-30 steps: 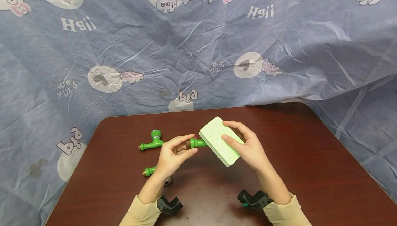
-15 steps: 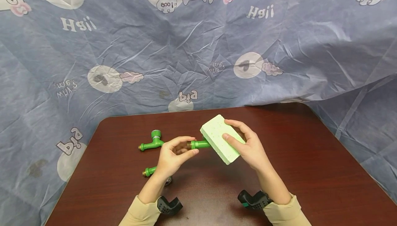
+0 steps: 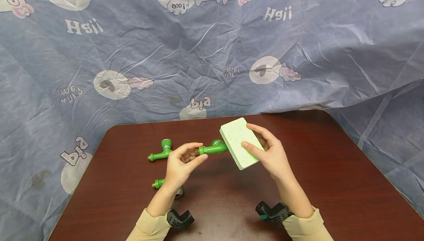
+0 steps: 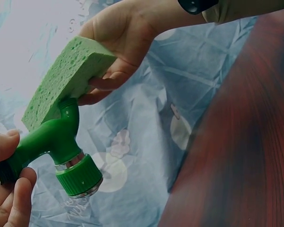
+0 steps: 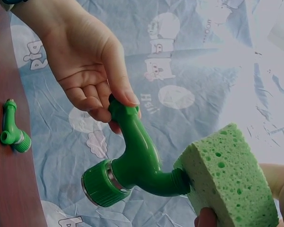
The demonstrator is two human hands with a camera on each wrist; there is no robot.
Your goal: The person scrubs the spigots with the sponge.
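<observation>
My left hand point(image 3: 181, 163) pinches a green faucet point(image 4: 49, 137) by its threaded inlet end, thumb on one side and fingers on the other. The faucet is held up above the table, its ribbed knob point(image 5: 103, 183) hanging off one side. A light green sponge point(image 3: 239, 143) is in my right hand point(image 3: 269, 152), gripped with the thumb on its broad face and the fingers behind. In the right wrist view the faucet's spout point(image 5: 173, 182) meets the sponge's side. From the head view, the sponge hides the spout end.
On the dark red-brown table point(image 3: 314, 171), a second green faucet point(image 3: 160, 155) lies to the left, and another green faucet point(image 3: 158, 183) is nearer, partly hidden by my left forearm. Behind the table hangs a blue printed cloth point(image 3: 185, 57).
The sponge has shifted slightly up and right with my right hand. The faucet has turned in my left hand, so its bend and knob now show beside the sponge.
</observation>
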